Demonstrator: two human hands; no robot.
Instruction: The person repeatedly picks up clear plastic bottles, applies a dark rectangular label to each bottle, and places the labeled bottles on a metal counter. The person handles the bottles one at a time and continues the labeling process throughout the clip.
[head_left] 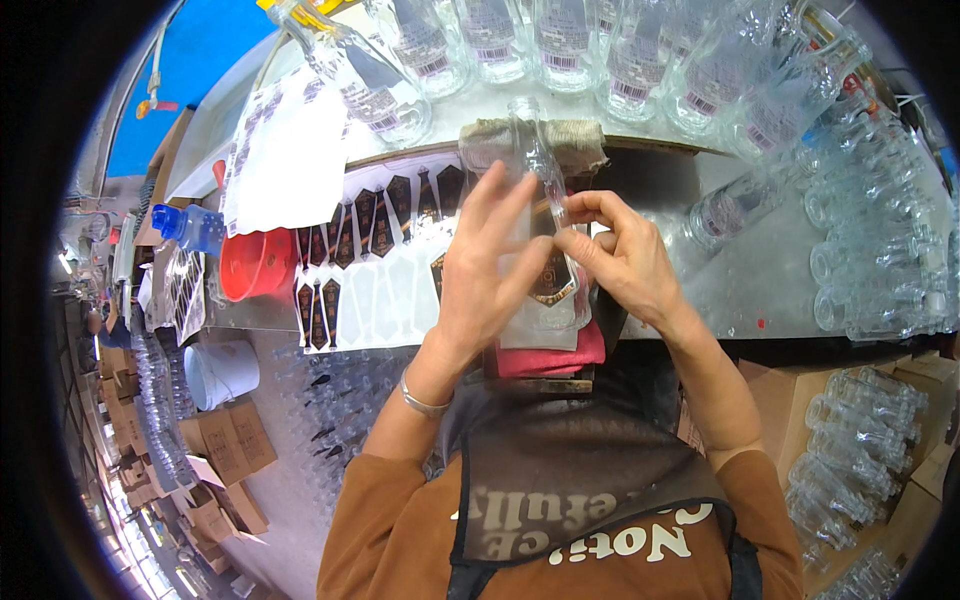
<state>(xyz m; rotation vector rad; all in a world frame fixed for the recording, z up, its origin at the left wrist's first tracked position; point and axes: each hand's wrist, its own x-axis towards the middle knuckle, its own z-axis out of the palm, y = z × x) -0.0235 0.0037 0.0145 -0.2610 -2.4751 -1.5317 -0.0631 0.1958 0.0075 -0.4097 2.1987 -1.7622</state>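
Note:
A clear glass bottle (573,310) lies on its back in front of me, its neck resting on a cloth-wrapped support (590,143) at the far end. On its upper face is a dark tie-shaped label (552,278) with gold print. My right hand (632,262) has thumb and forefinger closed on the label's narrow part, at the bottle's right side. My left hand (478,268), slightly blurred, hovers at the bottle's left with fingers spread and holding nothing. Just left of it lies a backing sheet (400,262) of similar labels, with several blank gaps.
Labelled bottles (560,45) stand in a row along the far shelf. Clear bottles (870,230) are stacked at right, with more in a carton (860,430) below. A red bowl (258,265), blue plastic bottle (190,228) and white papers (285,150) sit at left. Red cloth (555,355) lies beneath the work.

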